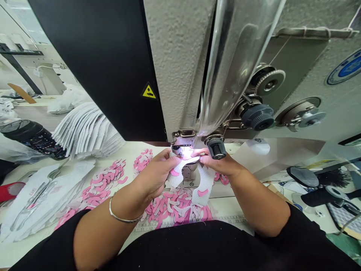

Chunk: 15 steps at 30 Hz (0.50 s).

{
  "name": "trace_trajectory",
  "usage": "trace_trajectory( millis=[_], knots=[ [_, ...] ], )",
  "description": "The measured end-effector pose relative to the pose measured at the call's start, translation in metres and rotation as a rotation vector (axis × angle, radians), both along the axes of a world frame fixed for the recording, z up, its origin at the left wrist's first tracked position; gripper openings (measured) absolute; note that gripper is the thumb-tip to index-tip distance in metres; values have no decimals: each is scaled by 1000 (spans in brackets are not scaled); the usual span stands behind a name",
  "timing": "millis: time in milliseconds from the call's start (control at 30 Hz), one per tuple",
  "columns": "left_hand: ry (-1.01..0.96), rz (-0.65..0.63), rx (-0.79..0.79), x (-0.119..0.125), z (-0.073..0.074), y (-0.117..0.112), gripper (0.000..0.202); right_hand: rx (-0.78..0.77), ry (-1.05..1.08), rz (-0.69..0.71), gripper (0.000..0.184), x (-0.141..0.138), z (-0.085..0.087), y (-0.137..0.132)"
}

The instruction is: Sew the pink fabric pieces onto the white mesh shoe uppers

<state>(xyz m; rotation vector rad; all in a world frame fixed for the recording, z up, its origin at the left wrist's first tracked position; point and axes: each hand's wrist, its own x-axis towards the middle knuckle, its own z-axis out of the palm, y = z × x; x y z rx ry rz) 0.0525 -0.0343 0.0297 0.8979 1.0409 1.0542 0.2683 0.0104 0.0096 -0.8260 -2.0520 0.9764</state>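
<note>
A white textured fabric piece point(205, 178) lies curved under the lit needle area point(184, 149) of a sewing machine, its two ends hanging toward me. Small pink curved patches point(202, 193) sit on those ends. On the left side, my left hand point(162, 167) pinches the fabric between thumb and fingers. My right hand point(219, 162) grips its other side, with the fingertips close to the needle area. The machine's parts and the glare partly hide the fingertips and the stitching spot.
Pink and pale curved pieces point(176, 205) are heaped before the machine and to its left. White cut panels point(87, 131) stand fanned at left, beside a dark patterned bottle point(36, 139). A printed ruler point(234, 219) runs along the near edge. Black thread spools point(321, 196) stand at right.
</note>
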Motion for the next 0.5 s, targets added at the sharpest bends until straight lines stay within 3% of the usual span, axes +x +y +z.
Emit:
trace_trajectory(
  millis=[267,500],
  knots=[
    [-10,-75,-2,-9,-3,11,16,121,-40,-81,16,-2,-3,-9],
    [-51,-227,-47,-19,2,25,14,385,-176,-212,20,-9,-4,-23]
  ],
)
